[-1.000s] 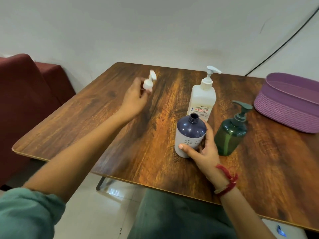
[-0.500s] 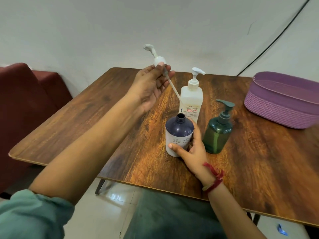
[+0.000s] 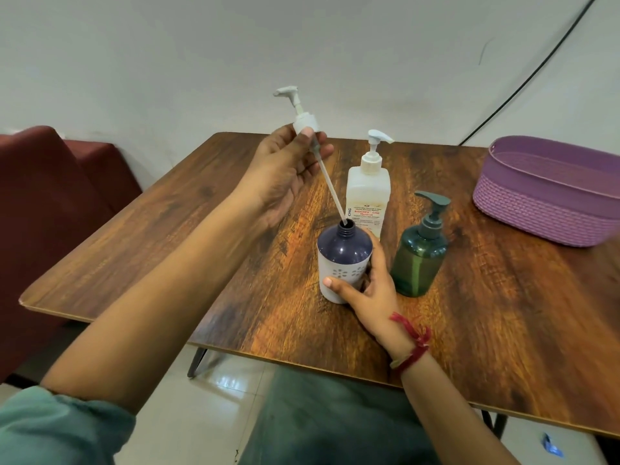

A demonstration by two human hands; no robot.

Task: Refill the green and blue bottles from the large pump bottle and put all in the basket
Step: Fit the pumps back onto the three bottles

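The blue bottle [image 3: 342,260] with a white lower half stands uncapped near the table's front. My right hand [image 3: 364,290] grips its base. My left hand [image 3: 285,172] pinches the white pump head [image 3: 303,124] by its collar, held high and tilted. The tip of its long tube sits in the blue bottle's open neck. Just behind stands the large white pump bottle [image 3: 367,193], its pump on. The green bottle [image 3: 419,256] with a dark pump stands to the right of the blue one. The purple basket [image 3: 543,209] sits at the table's far right.
The wooden table [image 3: 167,229] has a bare left half and its front edge is close to my lap. A dark red sofa [image 3: 50,203] stands to the left. A black cable runs down the wall behind the basket.
My left hand lifted the white pump head from the table's left side and brought it over the blue bottle; its tube tip now enters the neck. My right hand kept hold of the bottle.
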